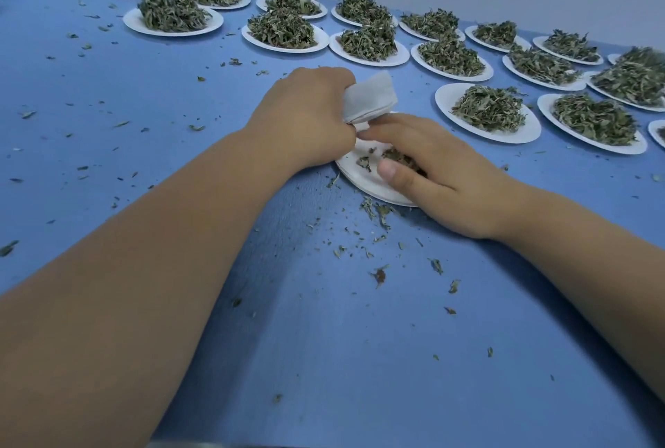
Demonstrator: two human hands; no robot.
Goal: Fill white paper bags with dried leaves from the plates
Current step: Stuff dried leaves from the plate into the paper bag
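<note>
While left hand (306, 116) grips the white paper bag (370, 98) by the near plate (360, 183), right hand (442, 174) pinches the remaining dried leaves (397, 156) on it; next, probably lift them into the bag's mouth.

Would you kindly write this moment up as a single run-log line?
step: filling | left hand: holds paper bag | right hand: grips leaves on near plate | other plates: heaped

Left hand (306, 116) grips bag (370, 96); right hand (442, 174) gathers leaves (399, 156).
</note>
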